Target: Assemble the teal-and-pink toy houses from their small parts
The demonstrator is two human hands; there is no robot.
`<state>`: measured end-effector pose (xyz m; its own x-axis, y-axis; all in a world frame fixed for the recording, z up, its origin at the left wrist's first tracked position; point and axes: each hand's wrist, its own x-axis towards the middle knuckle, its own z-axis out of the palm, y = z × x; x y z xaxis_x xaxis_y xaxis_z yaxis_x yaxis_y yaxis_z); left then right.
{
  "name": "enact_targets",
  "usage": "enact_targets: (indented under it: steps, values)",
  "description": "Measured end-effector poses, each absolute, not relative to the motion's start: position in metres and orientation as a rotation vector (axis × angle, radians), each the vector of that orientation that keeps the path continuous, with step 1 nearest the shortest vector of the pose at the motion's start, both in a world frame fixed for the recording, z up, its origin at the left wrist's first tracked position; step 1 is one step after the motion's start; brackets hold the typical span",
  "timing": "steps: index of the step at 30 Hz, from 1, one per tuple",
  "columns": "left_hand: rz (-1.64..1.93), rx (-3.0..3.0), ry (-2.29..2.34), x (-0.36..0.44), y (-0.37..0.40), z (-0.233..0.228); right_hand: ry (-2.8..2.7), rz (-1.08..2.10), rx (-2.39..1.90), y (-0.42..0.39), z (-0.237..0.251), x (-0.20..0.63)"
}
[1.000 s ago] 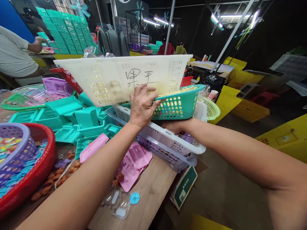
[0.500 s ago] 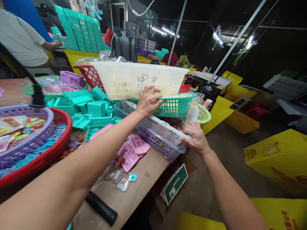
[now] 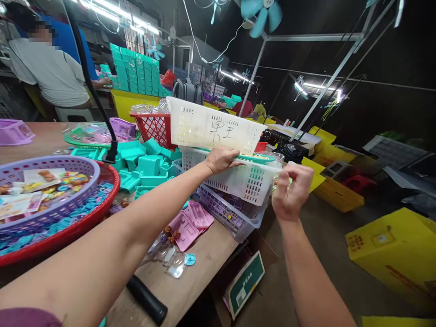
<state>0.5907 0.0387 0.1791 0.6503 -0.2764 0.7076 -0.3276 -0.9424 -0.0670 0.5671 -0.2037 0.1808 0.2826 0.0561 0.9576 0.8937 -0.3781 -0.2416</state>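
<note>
My left hand (image 3: 221, 160) clamps the stacked white baskets (image 3: 218, 129) to steady them, while my right hand (image 3: 291, 192) hangs loosely curled, holding nothing.

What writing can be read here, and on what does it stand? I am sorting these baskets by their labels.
"果王": handwritten in dark marker on the side of the cream basket that tops the stack under the left hand.
Green sign leaning below the table edge: white print, too small to read.
Yellow box on the floor: a pale label and dark print, too blurred to read.
</note>
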Motion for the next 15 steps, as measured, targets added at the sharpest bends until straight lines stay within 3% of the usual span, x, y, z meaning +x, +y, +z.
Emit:
enact_targets:
  steps: [3,7,15]
  values:
    - [1.209,2.774,-0.436,0.602,0.038,0.193,-1.281,-0.617,-1.826,-0.219,0.162,0.543]
    - [1.17,2.779,-0.377,0.612,0.036,0.212,-1.53,0.156,-2.2,-0.222,0.133,0.576]
    - [1.11,2.817,-0.338,0.609,0.037,0.22,-1.774,0.361,-2.199,-0.103,0.093,0.636]
